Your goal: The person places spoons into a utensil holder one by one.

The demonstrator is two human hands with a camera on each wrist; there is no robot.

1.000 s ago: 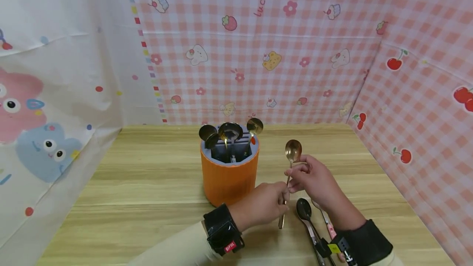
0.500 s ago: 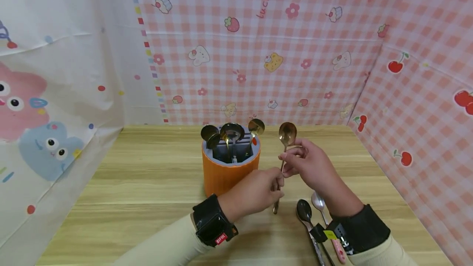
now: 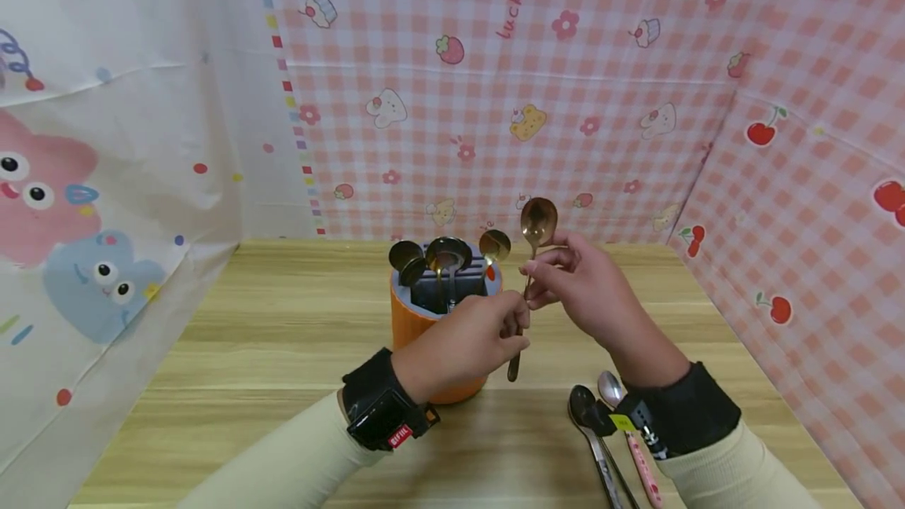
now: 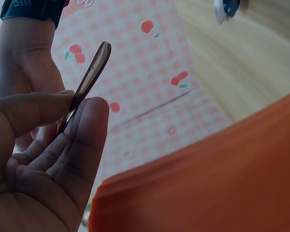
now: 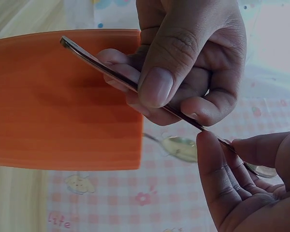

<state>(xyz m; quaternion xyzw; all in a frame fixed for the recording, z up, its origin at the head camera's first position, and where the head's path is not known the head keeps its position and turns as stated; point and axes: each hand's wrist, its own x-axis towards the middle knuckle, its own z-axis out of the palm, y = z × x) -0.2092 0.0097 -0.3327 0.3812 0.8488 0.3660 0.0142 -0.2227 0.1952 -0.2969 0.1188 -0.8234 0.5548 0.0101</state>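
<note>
A copper-coloured spoon (image 3: 539, 221) is held upright in both hands, bowl up, just right of the orange utensil holder (image 3: 404, 324). My left hand (image 3: 463, 340) pinches the lower handle between thumb and fingers. Higher up, near the bowl, my right hand (image 3: 588, 289) pinches the same spoon. In the left wrist view the handle end (image 4: 97, 65) sticks out past the left thumb. The right wrist view has the left thumb (image 5: 157, 87) pressed on the handle, and the right fingers (image 5: 210, 159) gripping further along. My left forearm and hand hide part of the holder's front.
Several utensils stand in the holder, among them a ladle (image 3: 452, 251) and a gold round-bowled spoon (image 3: 495, 244). On the table at right lie a dark spoon (image 3: 583, 407) and a pink-handled spoon (image 3: 645, 471), partly under the right wrist. Checked cloth (image 3: 424, 100) hangs behind.
Both hands have carried the spoon up and leftward, closer to the holder. More of the pink-handled spoon's silver bowl shows on the table. The camera view has shifted slightly.
</note>
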